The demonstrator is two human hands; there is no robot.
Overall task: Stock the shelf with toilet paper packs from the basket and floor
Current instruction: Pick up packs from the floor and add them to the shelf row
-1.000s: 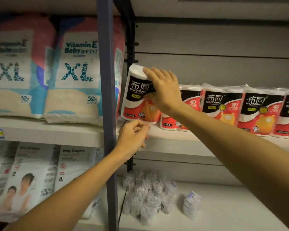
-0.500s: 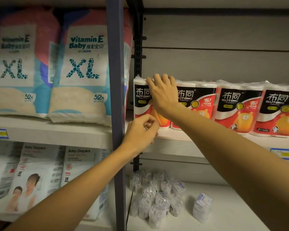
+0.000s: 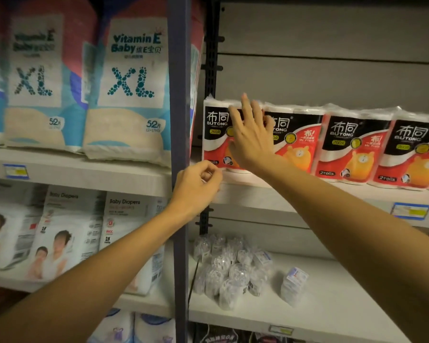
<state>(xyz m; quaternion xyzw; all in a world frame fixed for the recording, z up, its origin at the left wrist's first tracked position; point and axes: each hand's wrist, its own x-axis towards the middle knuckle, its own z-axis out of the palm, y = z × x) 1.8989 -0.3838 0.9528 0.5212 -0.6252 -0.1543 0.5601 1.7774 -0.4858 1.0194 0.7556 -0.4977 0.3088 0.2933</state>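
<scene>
A row of red, black and white toilet paper packs stands upright on the upper right shelf [image 3: 307, 194]. The leftmost pack [image 3: 214, 134] stands at the row's left end beside the dark upright post. My right hand [image 3: 252, 139] lies in front of that pack with straight, spread fingers, touching its face. My left hand [image 3: 196, 186] hovers at the shelf's front edge just below the pack, fingers loosely curled, holding nothing. Further packs [image 3: 352, 147] continue to the right. No basket or floor is in view.
A dark vertical post [image 3: 180, 169] divides the shelving. Large XL diaper bags [image 3: 129, 95] fill the upper left shelf, baby diaper packs [image 3: 67, 231] the one below. Several small clear-wrapped items [image 3: 230, 271] and a small box [image 3: 294, 283] lie on the lower right shelf.
The leftmost pack went from tilted to upright and flush in the row. My right hand let go of its top and now lies flat against it. The view shifted slightly left.
</scene>
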